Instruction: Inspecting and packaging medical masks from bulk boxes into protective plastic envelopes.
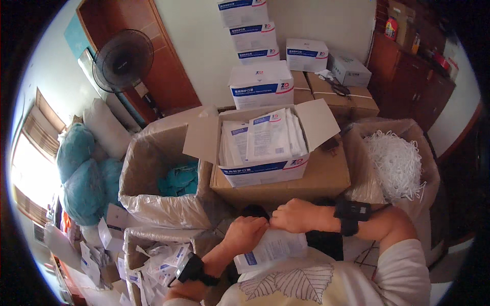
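Observation:
My left hand [245, 235] and my right hand [294, 215] meet in front of my body, fingers closed. Between them they grip the upper edge of a flat white packet [279, 247], which hangs against my shirt and has a blue patch at its lower left corner. My fingers hide its top edge, so I cannot tell whether it is torn or sealed. Just beyond my hands stands an open white carton [265, 176] with a blue band, its flaps spread. Similar white packets [268, 136] stand upright inside it.
A lined box [176, 211] at left holds teal material [178, 179]; a nearer one contains opened white wrappers [163, 262]. At right, a lined box [431, 168] is heaped with white cords [395, 163]. Behind are stacked white cartons [261, 84] and a standing fan [122, 60].

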`<action>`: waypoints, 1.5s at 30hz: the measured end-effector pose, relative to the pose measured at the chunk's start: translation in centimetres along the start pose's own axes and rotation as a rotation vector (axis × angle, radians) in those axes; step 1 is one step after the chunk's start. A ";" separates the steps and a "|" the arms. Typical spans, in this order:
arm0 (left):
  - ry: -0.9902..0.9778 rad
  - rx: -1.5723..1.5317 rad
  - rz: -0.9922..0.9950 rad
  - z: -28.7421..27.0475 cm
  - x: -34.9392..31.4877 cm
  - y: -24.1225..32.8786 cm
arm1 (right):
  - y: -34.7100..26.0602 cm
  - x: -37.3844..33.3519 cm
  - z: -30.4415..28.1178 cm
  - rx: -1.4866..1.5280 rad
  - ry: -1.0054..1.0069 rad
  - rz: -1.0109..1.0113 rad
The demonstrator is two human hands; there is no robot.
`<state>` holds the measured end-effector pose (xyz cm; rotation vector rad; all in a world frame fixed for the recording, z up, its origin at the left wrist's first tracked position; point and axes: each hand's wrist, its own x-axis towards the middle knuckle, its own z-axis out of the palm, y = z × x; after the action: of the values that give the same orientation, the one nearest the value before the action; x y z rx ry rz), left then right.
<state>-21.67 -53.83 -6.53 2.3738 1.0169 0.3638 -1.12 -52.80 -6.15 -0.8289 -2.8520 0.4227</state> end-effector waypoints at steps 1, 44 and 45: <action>-0.030 -0.191 -0.092 0.9 -0.3 -0.6 | 0.0 0.0 0.0 -0.049 0.014 -0.055; 0.155 -0.443 -0.455 11.9 -0.4 -2.7 | -4.9 -4.0 3.4 0.488 0.074 0.186; 0.164 -0.425 -0.450 12.3 -0.5 -3.0 | -5.0 -4.2 3.1 0.492 0.048 0.191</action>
<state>-18.43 -56.88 -18.34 1.7045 1.3566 0.5452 -0.76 -59.80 -7.84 -0.9844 -2.4591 1.0563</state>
